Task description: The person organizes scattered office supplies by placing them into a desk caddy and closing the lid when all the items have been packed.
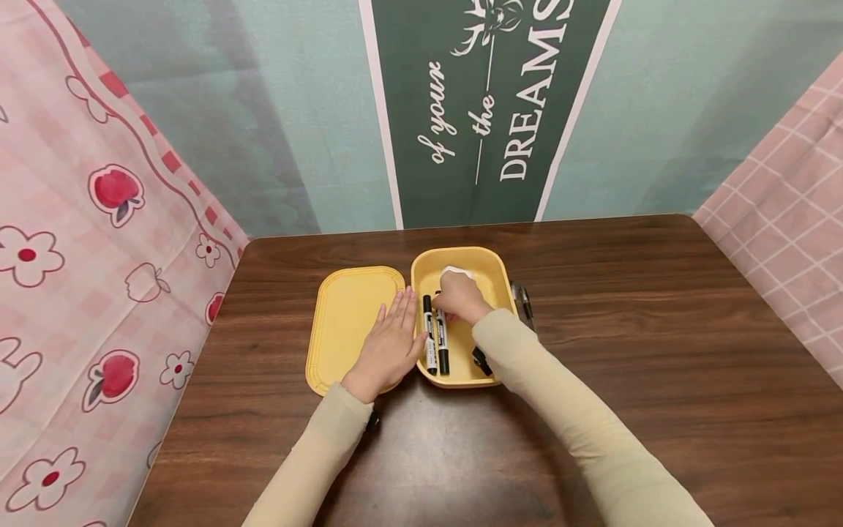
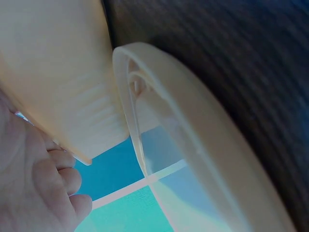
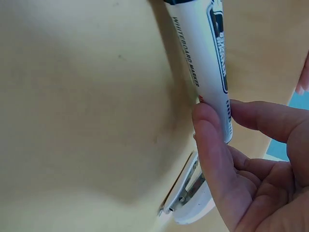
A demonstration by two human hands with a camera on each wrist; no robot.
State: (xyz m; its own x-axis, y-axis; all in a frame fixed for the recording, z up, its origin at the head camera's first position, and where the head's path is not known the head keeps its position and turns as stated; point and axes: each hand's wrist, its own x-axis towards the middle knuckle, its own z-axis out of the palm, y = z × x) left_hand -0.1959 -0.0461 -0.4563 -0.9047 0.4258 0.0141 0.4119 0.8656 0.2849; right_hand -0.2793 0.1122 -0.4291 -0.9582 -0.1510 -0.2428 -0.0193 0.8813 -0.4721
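And here's your right hand (image 1: 457, 296), down inside the yellow box (image 1: 466, 348), thumb and forefinger pinching a whiteboard marker (image 1: 442, 337) near its far end! That marker lies in the left half of the box, running near to far. Right alongside it, to the left, there's a second marker (image 1: 430, 344), dark at both ends with a white barrel.

Over to your left hand (image 1: 388, 340): fingers straight and close together, gripping nothing, laid along the box's left rim. Beneath it stretches the yellow lid (image 1: 349, 315), just left of the box on the brown tabletop (image 1: 626, 329); whether your palm presses on it, you can't tell from here.

Far end of the box, just past your right fingers: a white stapler-like object (image 3: 195, 205) with metal parts. Near right corner: a small black item (image 1: 481, 360), half covered by your right sleeve (image 1: 527, 351). Outside, just beyond the right wall, sit dark pen-like objects (image 1: 525, 301), and at the back hangs a green banner (image 1: 500, 110) reading "DREAMS".
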